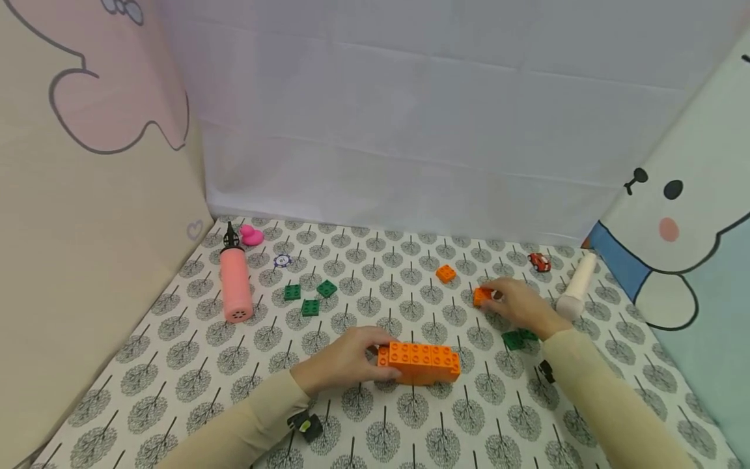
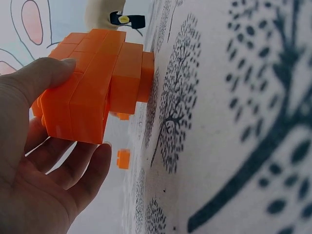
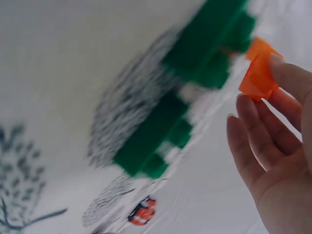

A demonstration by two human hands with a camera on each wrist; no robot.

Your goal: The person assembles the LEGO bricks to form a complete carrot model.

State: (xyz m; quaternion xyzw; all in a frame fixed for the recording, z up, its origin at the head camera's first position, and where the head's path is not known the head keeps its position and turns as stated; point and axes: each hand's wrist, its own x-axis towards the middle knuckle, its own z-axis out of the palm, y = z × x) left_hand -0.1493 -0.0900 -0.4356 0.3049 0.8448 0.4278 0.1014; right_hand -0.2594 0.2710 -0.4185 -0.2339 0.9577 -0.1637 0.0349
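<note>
My left hand (image 1: 353, 358) grips the left end of an orange block structure (image 1: 417, 365) made of several joined toy bricks, thumb on one side and fingers on the other. In the left wrist view, the orange block structure (image 2: 90, 87) shows stepped layers at its lower side. My right hand (image 1: 521, 305) pinches a small orange toy brick (image 1: 482, 297) between thumb and fingers. The same orange brick (image 3: 261, 70) shows in the right wrist view. Another orange brick (image 1: 446, 273) lies farther back. Green bricks (image 1: 513, 340) lie under the right forearm, partly hidden by it.
Three green bricks (image 1: 310, 307) lie left of centre. Toward the left edge are a pink cylinder (image 1: 236, 286), a pink duck (image 1: 252, 236) and a poker chip (image 1: 282, 260). A red toy car (image 1: 539, 262) and a white cylindrical object (image 1: 577, 286) lie at the right.
</note>
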